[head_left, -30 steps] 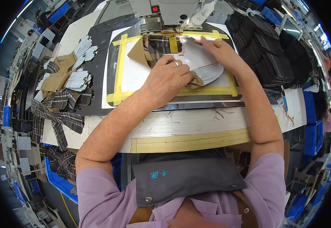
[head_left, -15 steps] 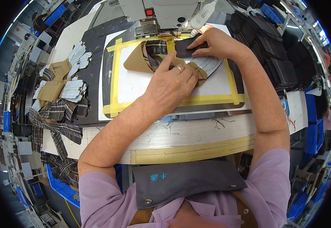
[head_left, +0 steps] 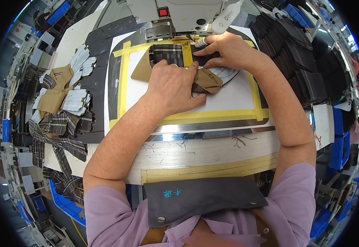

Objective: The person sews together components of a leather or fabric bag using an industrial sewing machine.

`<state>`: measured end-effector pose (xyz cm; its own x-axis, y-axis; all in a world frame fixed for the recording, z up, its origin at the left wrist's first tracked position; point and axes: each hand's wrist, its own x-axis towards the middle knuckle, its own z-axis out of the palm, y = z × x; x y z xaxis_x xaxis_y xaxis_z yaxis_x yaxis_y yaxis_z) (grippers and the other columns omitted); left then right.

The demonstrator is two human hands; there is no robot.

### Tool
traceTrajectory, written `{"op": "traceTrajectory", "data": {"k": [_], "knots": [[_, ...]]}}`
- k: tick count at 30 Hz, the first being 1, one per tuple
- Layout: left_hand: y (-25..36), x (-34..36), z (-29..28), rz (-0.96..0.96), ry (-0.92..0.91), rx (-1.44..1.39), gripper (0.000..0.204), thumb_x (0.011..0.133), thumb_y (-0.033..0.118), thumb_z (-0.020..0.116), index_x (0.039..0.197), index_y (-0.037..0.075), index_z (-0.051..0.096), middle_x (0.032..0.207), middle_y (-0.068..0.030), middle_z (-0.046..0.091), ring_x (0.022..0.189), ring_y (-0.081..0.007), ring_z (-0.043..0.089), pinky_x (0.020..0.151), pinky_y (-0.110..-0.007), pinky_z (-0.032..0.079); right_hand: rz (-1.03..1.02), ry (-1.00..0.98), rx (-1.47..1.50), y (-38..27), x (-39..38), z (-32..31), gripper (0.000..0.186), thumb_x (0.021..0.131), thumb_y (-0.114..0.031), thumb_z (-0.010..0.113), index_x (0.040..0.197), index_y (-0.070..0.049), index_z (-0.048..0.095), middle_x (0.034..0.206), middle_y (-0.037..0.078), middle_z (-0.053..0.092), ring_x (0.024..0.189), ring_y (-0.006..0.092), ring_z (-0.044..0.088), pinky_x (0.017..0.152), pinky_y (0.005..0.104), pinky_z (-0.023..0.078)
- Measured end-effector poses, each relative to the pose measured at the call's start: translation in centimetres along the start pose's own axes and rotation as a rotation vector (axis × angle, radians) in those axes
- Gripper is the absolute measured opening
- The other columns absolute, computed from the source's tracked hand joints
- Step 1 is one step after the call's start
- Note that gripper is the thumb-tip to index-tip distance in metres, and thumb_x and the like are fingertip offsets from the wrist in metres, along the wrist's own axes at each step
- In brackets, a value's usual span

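Note:
A plaid-and-tan fabric piece (head_left: 168, 53) lies on a white work plate edged with yellow tape (head_left: 124, 82), right under the sewing machine head (head_left: 175, 14). My left hand (head_left: 175, 88) lies flat on the piece, fingers pointing toward the machine. My right hand (head_left: 225, 51) presses a dark part of the same piece beside the needle area, fingertips pinched on it. A tan folded flap (head_left: 206, 80) shows between the two hands.
Stacks of cut plaid, tan and white pieces (head_left: 64, 103) lie to the left. Dark cut pieces (head_left: 307, 61) are piled on the right. Blue bins (head_left: 336, 148) stand at the right edge. A wooden table edge with yellow tape (head_left: 212, 171) runs in front of me.
Both hands have pushed the fabric piece further away, toward the machine head. The right hand now sits close to the needle.

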<state>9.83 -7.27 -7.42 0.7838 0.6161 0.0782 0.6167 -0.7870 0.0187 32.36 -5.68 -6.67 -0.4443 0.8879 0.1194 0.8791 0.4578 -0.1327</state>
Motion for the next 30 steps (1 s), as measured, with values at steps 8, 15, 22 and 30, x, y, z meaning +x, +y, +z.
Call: {"op": "traceTrajectory", "data": {"k": [8, 15, 22, 30], "knots": [[-0.1, -0.1, 0.1, 0.001, 0.010, -0.030, 0.071, 0.072, 0.046, 0.068, 0.128, 0.002, 0.062, 0.069, -0.0084, 0.068, 0.064, -0.0248, 0.066, 0.069, -0.036, 0.043, -0.116, 0.088, -0.074, -0.4, 0.0, 0.5, 0.043, 0.073, -0.029, 0.081, 0.115, -0.020, 0.076, 0.100, 0.006, 0.069, 0.093, 0.0259, 0.067, 0.088, 0.0375, 0.054], [-0.2, 0.0, 0.4, 0.022, 0.038, -0.060, 0.075, 0.073, 0.047, 0.067, 0.132, 0.001, 0.058, 0.071, -0.0101, 0.068, 0.067, -0.0264, 0.066, 0.071, -0.037, 0.043, -0.084, 0.048, -0.100, -0.4, 0.1, 0.0, 0.042, 0.075, -0.028, 0.080, 0.116, -0.019, 0.075, 0.096, 0.008, 0.069, 0.089, 0.0281, 0.067, 0.087, 0.0385, 0.054], [-0.1, 0.4, 0.5, 0.016, 0.027, -0.024, 0.073, 0.073, 0.047, 0.067, 0.131, 0.003, 0.059, 0.073, -0.0105, 0.069, 0.068, -0.0269, 0.067, 0.071, -0.038, 0.044, -0.066, 0.075, -0.060, 0.3, 0.0, 0.8, 0.042, 0.077, -0.027, 0.080, 0.117, -0.018, 0.074, 0.096, 0.008, 0.069, 0.090, 0.0295, 0.066, 0.086, 0.0382, 0.053], [-0.2, 0.4, 0.1, 0.084, 0.175, -0.042, 0.070, 0.072, 0.045, 0.069, 0.129, 0.005, 0.062, 0.074, -0.0143, 0.068, 0.069, -0.0286, 0.066, 0.070, -0.040, 0.043, -0.073, 0.050, -0.083, 1.1, 0.2, 0.9, 0.041, 0.078, -0.040, 0.077, 0.113, -0.020, 0.075, 0.093, 0.006, 0.067, 0.091, 0.0319, 0.064, 0.083, 0.0392, 0.054]]}}
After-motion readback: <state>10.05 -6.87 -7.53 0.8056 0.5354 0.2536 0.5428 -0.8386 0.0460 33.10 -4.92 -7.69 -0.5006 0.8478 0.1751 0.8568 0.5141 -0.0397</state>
